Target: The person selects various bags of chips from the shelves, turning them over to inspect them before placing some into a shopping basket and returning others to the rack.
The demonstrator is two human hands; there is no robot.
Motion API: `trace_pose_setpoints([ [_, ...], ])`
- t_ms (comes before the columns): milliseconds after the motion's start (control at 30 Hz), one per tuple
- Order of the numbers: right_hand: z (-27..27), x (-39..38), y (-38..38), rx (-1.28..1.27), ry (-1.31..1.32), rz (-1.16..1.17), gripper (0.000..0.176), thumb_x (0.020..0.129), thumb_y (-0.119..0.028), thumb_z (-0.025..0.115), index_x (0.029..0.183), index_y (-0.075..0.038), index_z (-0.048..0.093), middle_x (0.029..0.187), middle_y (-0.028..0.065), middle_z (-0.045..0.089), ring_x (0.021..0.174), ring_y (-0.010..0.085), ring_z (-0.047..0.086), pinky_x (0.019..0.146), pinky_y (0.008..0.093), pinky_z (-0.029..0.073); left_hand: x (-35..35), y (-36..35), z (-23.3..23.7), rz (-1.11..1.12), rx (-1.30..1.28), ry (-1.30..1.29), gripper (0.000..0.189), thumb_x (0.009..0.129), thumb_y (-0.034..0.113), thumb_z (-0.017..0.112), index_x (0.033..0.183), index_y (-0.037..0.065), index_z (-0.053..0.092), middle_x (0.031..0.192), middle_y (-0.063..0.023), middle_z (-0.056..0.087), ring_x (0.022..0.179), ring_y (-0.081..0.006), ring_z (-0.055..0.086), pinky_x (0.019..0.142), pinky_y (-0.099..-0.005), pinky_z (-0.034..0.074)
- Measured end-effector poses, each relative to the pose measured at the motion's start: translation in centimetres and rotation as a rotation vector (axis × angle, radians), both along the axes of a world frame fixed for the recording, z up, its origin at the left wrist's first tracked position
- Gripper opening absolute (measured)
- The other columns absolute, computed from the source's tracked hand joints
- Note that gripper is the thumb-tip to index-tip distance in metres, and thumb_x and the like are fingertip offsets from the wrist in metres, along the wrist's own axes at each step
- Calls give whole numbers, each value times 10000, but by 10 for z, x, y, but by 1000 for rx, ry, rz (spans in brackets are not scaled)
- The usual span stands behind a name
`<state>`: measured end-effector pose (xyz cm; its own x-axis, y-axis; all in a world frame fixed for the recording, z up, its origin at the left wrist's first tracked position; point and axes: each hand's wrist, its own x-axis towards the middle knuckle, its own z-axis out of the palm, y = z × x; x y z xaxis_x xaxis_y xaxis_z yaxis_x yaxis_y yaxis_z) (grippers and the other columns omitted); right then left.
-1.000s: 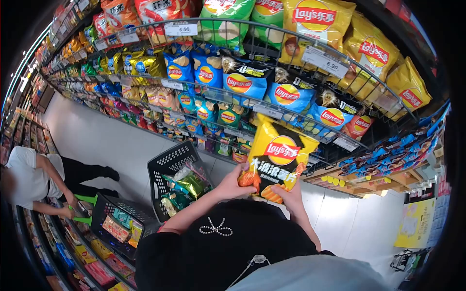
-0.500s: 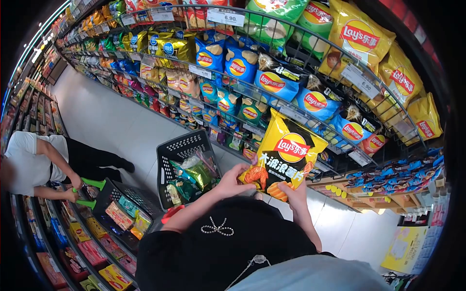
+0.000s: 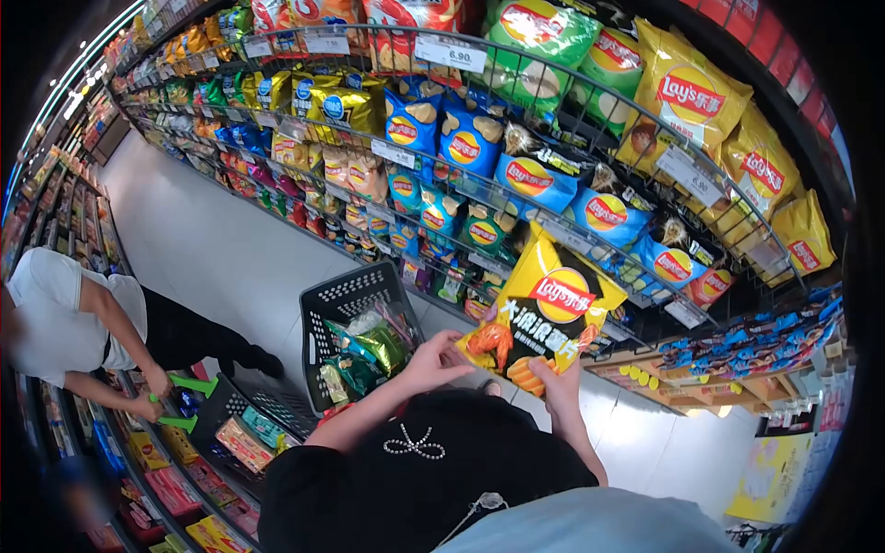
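A yellow and black bag of Lay's potato chips (image 3: 551,309) is held tilted in front of my body, its printed front facing me. My left hand (image 3: 433,361) grips the bag's lower left edge, with some fingers hidden behind it. At the lower right corner, my right hand (image 3: 556,380) has its thumb pressed on the front and its other fingers out of sight behind the bag. Just left of my left forearm is a dark shopping basket (image 3: 318,313) containing several green and gold snack packets (image 3: 380,339).
Wire shelves (image 3: 553,226) full of chip bags run along the far side. To the left, a person in a white shirt (image 3: 60,304) holds the green handle of a loaded dark basket (image 3: 221,396). Candy shelves (image 3: 166,493) stand at lower left; pale floor (image 3: 184,212) lies between.
The person at left has come closer to me with their basket. The chip bag stays in both my hands and is slightly more tilted. The view has shifted a little.
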<state>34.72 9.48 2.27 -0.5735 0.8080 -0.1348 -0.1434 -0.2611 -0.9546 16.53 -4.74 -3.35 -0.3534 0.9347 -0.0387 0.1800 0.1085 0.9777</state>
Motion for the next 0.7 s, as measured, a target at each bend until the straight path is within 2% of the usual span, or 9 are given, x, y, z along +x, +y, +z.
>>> trace_pose_setpoints([
  [67,0,4,1,-10,-19,-76,572,654,63,628,1154,-25,364,1058,66,501,918,151,523,790,274,440,-3,-14,-9,-12,-71,192,516,671,174,729,1067,22,434,819,-43,565,668,-77,536,572,-219,433],
  [167,-3,8,6,-2,11,-129,585,666,52,630,1175,-25,353,1066,65,498,925,148,520,794,268,436,-9,-51,-52,-74,-299,543,531,690,324,689,1062,28,454,840,-108,569,738,-266,582,668,-342,467],
  [267,-7,14,10,39,4,-184,573,678,23,643,1166,-19,345,1053,72,502,921,151,521,797,275,434,-10,-100,-96,-145,-514,650,512,711,441,615,1023,55,488,901,-167,573,818,-327,577,712,-417,467],
  [367,-9,15,12,3,-3,-213,571,682,9,650,1162,-17,343,1042,75,505,915,151,520,799,270,431,3,-124,-89,-42,-701,495,510,751,484,536,1021,54,485,906,-191,574,779,-337,586,678,-420,474],
  [400,-10,15,13,-20,-3,-214,571,682,12,649,1162,-17,343,1043,75,505,917,151,520,800,270,431,10,-123,-77,-10,-720,614,507,765,495,506,967,30,512,820,-199,591,712,-342,595,631,-424,480],
  [500,-11,14,14,-42,-29,-217,535,701,27,608,1174,-26,364,1039,66,510,904,156,530,781,281,443,19,-122,-74,8,-853,747,482,764,481,513,858,10,553,709,-185,596,653,-337,598,587,-420,483],
  [567,-7,10,14,-49,8,-212,535,706,26,606,1176,-27,359,1035,66,512,902,155,534,773,282,449,18,-116,-69,36,-826,800,469,765,474,516,766,9,575,657,-182,590,627,-328,598,564,-411,484],
  [633,-5,9,14,-55,7,-216,533,707,25,607,1175,-28,356,1031,66,513,895,155,538,767,284,454,18,-114,-68,98,-718,850,488,758,485,526,741,0,570,628,-182,586,588,-325,594,529,-405,482],
  [700,-4,9,14,-49,-4,-226,528,706,18,613,1166,-24,357,1029,71,515,881,157,545,766,278,453,15,-108,-60,64,-798,840,514,749,507,528,735,-6,554,604,-179,580,575,-327,592,520,-403,481],
])
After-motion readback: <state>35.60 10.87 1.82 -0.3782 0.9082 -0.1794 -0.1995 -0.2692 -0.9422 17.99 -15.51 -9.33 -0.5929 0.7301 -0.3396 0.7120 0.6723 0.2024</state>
